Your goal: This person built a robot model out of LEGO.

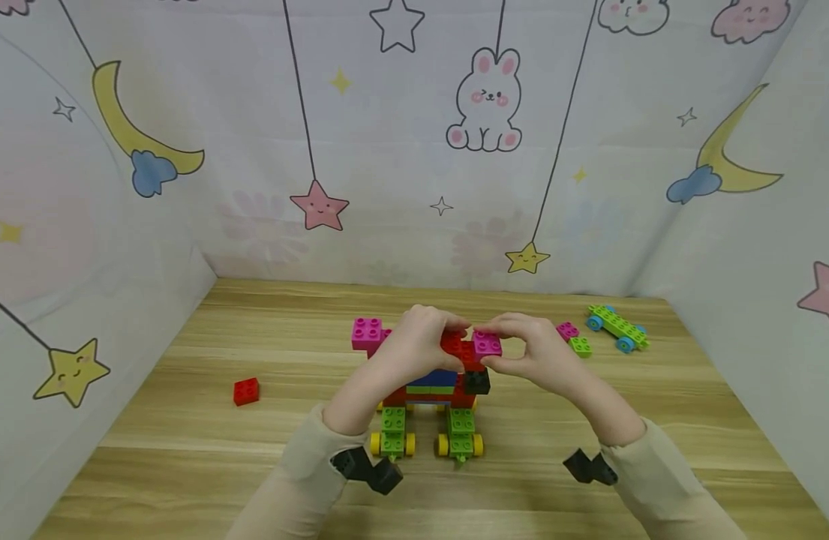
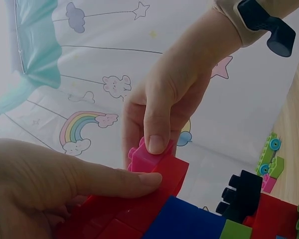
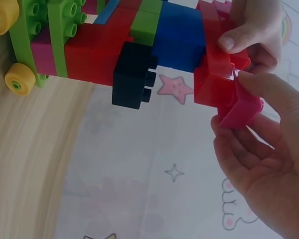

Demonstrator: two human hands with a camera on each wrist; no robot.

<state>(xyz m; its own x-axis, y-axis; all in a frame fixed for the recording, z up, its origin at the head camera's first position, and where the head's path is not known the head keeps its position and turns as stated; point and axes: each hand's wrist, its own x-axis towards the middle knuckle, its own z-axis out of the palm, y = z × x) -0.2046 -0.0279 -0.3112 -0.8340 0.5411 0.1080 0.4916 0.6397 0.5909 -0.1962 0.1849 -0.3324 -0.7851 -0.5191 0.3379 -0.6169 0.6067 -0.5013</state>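
A toy structure of stacked building bricks stands on green wheeled bases (image 1: 461,435) with yellow wheels. Its upper part has a blue brick (image 1: 436,377), red bricks (image 3: 209,89) and a black brick (image 1: 477,381) that juts out with studs sideways. At the top, my left hand (image 1: 421,345) grips the red bricks, thumb along their side in the left wrist view. My right hand (image 1: 536,352) pinches a pink brick (image 1: 487,345) between thumb and fingers, against the right end of the red bricks. In the right wrist view this pink brick sits slightly tilted there.
Another pink brick (image 1: 367,330) tops the structure's left end. A loose red brick (image 1: 246,391) lies on the table at left. On the right are a small pink brick (image 1: 567,330), a green brick (image 1: 580,346) and a green wheeled base (image 1: 617,326) with blue wheels.
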